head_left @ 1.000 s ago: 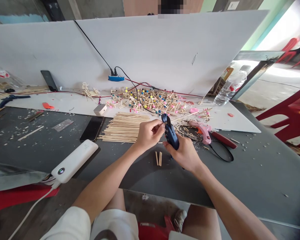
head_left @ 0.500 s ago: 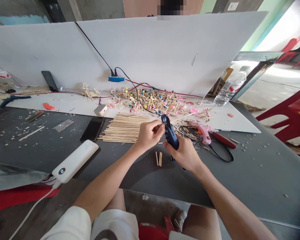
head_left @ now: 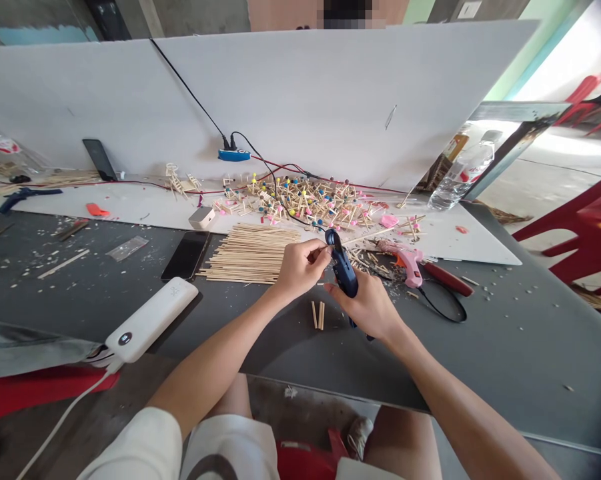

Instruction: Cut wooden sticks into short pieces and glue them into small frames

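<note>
Above the smooth grey tabletop (head_left: 480, 360) | our right hand (head_left: 373, 303) clamped a narrow dark-blue hand tool (head_left: 345, 272); our left hand (head_left: 301, 268) met finger to thumb, seemingly on a thin pale wooden stick (head_left: 366, 236) | steady pinch, stick square across the tool's head, we judged best | tool's long axis slanted forward, slightly left, head foremost.

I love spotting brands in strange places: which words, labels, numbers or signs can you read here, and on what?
None can be read for certain.
White power bank: lit display and grey mark, too blurred.
Right-hand bottle: red-marked label, too small.
Far-left bottle: red-marked label, too blurred.
Blue block with plugs: pale mark, too small.
</note>
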A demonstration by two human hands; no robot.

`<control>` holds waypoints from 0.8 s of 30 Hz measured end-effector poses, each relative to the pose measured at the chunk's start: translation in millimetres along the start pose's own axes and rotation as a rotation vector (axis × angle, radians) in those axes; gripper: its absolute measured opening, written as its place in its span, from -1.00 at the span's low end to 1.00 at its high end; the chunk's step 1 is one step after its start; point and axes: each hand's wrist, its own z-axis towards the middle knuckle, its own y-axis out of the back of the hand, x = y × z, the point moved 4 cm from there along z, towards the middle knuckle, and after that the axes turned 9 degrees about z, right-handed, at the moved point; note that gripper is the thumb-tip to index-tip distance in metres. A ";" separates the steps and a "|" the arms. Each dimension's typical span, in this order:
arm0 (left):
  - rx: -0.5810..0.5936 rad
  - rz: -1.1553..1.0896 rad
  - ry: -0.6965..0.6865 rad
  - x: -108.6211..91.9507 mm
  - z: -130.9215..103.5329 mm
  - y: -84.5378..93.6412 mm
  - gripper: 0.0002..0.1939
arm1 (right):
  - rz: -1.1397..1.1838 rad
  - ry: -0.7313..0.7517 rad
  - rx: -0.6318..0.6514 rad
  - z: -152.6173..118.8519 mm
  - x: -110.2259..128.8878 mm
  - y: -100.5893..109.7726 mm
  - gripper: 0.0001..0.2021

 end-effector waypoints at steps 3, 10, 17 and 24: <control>-0.019 0.051 -0.017 -1.1 1.1 1.1 -0.61 | -0.016 0.000 -0.018 2.0 -1.6 -1.2 -0.71; -0.039 0.148 -0.080 -3.7 1.7 3.0 -0.55 | -0.002 0.057 -0.057 4.3 -2.5 -0.5 -0.71; 0.017 -0.037 0.054 -3.8 0.4 2.2 -0.54 | 0.036 0.102 -0.065 1.2 4.0 4.0 -0.73; -0.055 0.024 -0.033 -6.7 0.2 6.4 -0.59 | 0.045 0.126 -0.067 0.6 4.5 5.1 -0.73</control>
